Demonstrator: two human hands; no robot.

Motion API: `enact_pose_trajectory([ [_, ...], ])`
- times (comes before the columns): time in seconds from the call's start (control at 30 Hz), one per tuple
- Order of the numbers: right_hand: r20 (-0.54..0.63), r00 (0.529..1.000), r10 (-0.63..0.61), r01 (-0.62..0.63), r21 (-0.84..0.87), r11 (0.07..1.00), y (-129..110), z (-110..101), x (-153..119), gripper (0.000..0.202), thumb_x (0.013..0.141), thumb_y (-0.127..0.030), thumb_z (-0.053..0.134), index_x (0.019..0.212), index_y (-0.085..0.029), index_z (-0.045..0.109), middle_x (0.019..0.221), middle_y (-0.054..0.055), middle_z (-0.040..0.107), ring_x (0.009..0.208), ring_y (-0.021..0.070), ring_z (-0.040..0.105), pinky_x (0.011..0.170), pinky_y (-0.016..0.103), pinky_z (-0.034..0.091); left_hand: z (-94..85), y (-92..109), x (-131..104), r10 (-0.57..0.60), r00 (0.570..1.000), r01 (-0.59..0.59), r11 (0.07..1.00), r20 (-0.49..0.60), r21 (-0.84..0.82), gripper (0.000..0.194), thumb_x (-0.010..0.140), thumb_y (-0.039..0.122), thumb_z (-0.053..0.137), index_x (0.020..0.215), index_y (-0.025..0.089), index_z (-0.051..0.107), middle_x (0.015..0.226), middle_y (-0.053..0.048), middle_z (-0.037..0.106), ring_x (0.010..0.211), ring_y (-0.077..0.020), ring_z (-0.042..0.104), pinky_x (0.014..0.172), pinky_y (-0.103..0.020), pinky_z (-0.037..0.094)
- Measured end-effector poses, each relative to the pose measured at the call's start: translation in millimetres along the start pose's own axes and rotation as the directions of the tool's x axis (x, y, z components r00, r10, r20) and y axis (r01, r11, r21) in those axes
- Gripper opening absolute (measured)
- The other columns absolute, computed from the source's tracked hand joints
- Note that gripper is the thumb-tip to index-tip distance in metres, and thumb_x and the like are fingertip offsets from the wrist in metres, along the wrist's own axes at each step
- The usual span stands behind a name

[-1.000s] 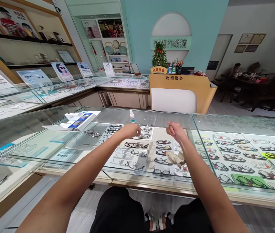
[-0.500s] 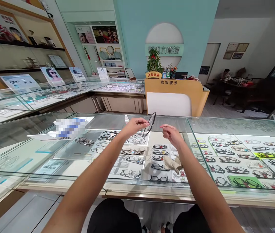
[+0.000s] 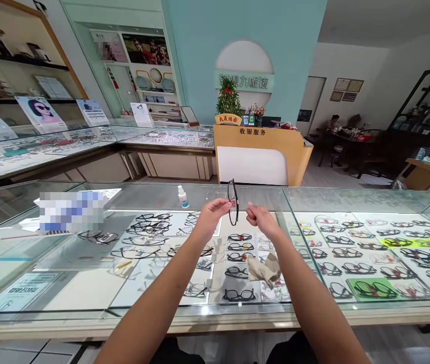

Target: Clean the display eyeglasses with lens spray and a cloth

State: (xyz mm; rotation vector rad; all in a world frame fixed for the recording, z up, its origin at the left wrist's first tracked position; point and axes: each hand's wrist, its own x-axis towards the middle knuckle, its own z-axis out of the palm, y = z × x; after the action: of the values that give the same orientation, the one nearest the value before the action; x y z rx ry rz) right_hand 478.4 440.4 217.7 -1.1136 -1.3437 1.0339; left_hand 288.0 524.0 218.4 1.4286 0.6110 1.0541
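In my left hand point(image 3: 215, 210) I hold a pair of dark-rimmed eyeglasses point(image 3: 236, 215), pinched between thumb and fingers. The glasses are raised above the glass counter and turned on end, with the rims almost edge-on to me. Just to their right is my right hand point(image 3: 262, 220), with its fingers curled closed and a small gap between it and the frame. Whatever those fingers hold, if anything, is hidden. A crumpled beige cloth point(image 3: 264, 269) lies on the counter below my right wrist. Beyond my left hand stands a small white bottle point(image 3: 183, 197).
Beneath the glass top point(image 3: 97, 299) are rows of eyeglasses point(image 3: 239, 294). More frames lie to the right, some on a green card point(image 3: 372, 289). White-and-blue papers point(image 3: 74, 210), partly blurred, lie at the left. A cashier desk point(image 3: 252, 136) stands beyond the counter; people sit farther back.
The view has shifted, so the counter items appear farther left and the bottle now shows fully. The eyeglasses have turned more upright, and my right index finger has curled in near them.
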Motion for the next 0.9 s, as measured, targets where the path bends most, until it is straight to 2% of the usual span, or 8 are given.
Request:
enact_pose_trajectory([
  [0.1, -0.111, 0.992, -0.064, 0.064, -0.009, 0.998, 4.1, 10.1, 2.3, 0.062, 0.099, -0.074, 0.047, 0.064, -0.025, 0.033, 0.055, -0.004, 0.029, 0.057, 0.0149, 0.020, 0.058, 0.035, 0.018, -1.0, -0.1, -4.8, -0.003, 1.000, 0.003, 1.000, -0.014, -0.004, 0.048, 0.075, 0.062, 0.087, 0.096, 0.020, 0.077, 0.111, -0.010, 0.080, 0.108, -0.0259, 0.073, 0.103, -0.042, 0.056],
  [0.23, -0.248, 0.961, -0.122, 0.139, 0.050, 0.989, 6.3, 23.0, 3.3, 0.050, 0.091, -0.069, 0.067, 0.074, -0.024, 0.050, 0.065, -0.004, 0.038, 0.060, 0.0143, 0.029, 0.057, 0.032, 0.023, 0.8, 0.0, -6.7, 0.000, 0.999, 0.001, 1.000, -0.046, 0.031, 0.045, 0.076, 0.060, 0.087, 0.096, 0.021, 0.077, 0.107, -0.009, 0.080, 0.108, -0.0259, 0.072, 0.100, -0.040, 0.055],
  [0.33, -0.245, 0.963, -0.114, 0.133, 0.059, 0.989, 4.9, 27.9, 2.6, 0.042, 0.086, -0.065, 0.074, 0.090, -0.024, 0.065, 0.067, -0.004, 0.042, 0.062, 0.0144, 0.033, 0.057, 0.030, 0.025, 1.9, -0.9, -6.4, 0.006, 0.998, -0.003, 0.999, -0.058, 0.052, 0.047, 0.075, 0.061, 0.086, 0.096, 0.020, 0.077, 0.105, -0.009, 0.080, 0.106, -0.0259, 0.071, 0.099, -0.039, 0.055],
  [0.4, -0.237, 0.964, -0.118, 0.133, 0.050, 0.990, 3.7, 29.0, 2.2, 0.041, 0.085, -0.064, 0.074, 0.094, -0.023, 0.069, 0.066, -0.004, 0.042, 0.062, 0.0144, 0.034, 0.058, 0.030, 0.026, 2.5, -1.4, -6.4, 0.011, 0.998, -0.008, 0.999, -0.062, 0.050, 0.047, 0.075, 0.061, 0.086, 0.096, 0.020, 0.077, 0.104, -0.008, 0.080, 0.106, -0.0257, 0.071, 0.099, -0.039, 0.055],
  [0.7, -0.239, 0.959, -0.150, 0.156, 0.004, 0.988, 3.2, 27.2, 2.1, 0.038, 0.085, -0.060, 0.076, 0.090, -0.022, 0.074, 0.064, -0.004, 0.043, 0.062, 0.0138, 0.033, 0.058, 0.030, 0.025, 5.2, -1.6, -7.3, 0.009, 0.999, -0.011, 0.999, -0.050, -0.042, 0.045, 0.076, 0.057, 0.088, 0.097, 0.019, 0.076, 0.105, -0.009, 0.080, 0.103, -0.0242, 0.073, 0.101, -0.042, 0.057],
  [0.9, -0.267, 0.951, -0.154, 0.148, -0.044, 0.988, 1.5, 20.2, 1.7, 0.037, 0.086, -0.058, 0.076, 0.092, -0.021, 0.076, 0.061, -0.005, 0.045, 0.058, 0.0133, 0.038, 0.056, 0.029, 0.030, 5.4, -0.9, -7.3, 0.055, 0.997, -0.055, 0.998, -0.053, 0.006, 0.043, 0.078, 0.057, 0.087, 0.096, 0.020, 0.076, 0.110, -0.009, 0.080, 0.110, -0.0265, 0.072, 0.102, -0.042, 0.056],
])
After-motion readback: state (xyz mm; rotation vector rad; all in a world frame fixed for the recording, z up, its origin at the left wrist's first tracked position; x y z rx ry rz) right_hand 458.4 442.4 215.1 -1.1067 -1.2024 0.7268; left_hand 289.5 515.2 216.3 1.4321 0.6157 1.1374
